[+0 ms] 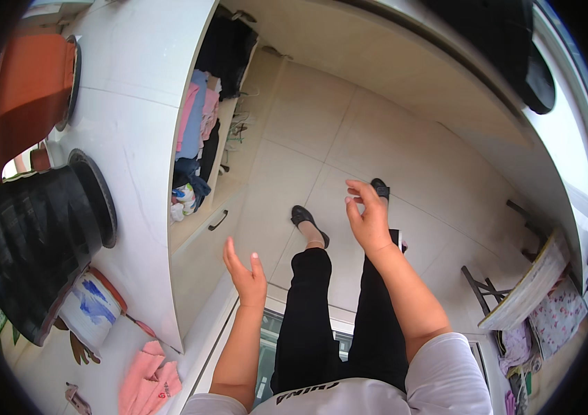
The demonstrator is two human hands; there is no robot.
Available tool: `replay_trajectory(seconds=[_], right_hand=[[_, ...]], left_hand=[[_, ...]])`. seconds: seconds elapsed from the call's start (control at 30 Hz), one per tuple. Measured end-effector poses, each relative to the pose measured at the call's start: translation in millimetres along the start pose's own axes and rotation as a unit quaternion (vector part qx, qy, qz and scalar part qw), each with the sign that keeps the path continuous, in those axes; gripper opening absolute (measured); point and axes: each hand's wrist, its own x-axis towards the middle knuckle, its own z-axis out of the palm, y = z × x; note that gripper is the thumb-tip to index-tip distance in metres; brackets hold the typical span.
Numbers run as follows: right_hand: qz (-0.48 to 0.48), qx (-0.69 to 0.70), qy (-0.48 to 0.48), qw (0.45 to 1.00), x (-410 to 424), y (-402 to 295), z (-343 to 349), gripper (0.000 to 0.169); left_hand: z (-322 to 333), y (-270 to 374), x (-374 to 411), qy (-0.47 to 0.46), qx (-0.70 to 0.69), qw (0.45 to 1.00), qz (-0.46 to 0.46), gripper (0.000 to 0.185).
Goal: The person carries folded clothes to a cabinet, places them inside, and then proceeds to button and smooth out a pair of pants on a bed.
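Observation:
My left hand [246, 277] is raised with its fingers apart, holding nothing, in front of the cabinet drawer's dark handle [218, 220]. Over the tiled floor, my right hand [369, 215] is also lifted, its fingers slightly curled and apart, touching nothing. Beyond the left hand, an open cabinet compartment holds folded clothes, among them a blue garment [191, 115], a pink garment [210, 115] and a black garment [227, 49]. Several wire hangers [236, 124] lie beside the compartment. Below the hands are my black trousers and black shoes [304, 218].
On the white countertop [133, 119] at left stand an orange plant pot [37, 88], a black plant pot [39, 228] and a white-and-blue pot [91, 306]. A pink cloth [149, 381] lies nearer me. At right is a folding table [527, 285] beside patterned fabric [558, 316].

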Motion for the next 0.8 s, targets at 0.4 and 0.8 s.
replay_trajectory(seconds=[0.4,0.8], right_hand=[[-0.056,-0.437,0.262,0.859,75.6,-63.6,-186.0,0.070],[-0.032,-0.448,0.048,0.892,0.4,-55.8,-161.3,0.023]], left_hand=[[2.5,156.0,-79.5,-0.222,-0.103,0.957,0.157,0.050],[-47.5,154.6,-126.4,-0.192,-0.141,0.968,0.084,0.051]])
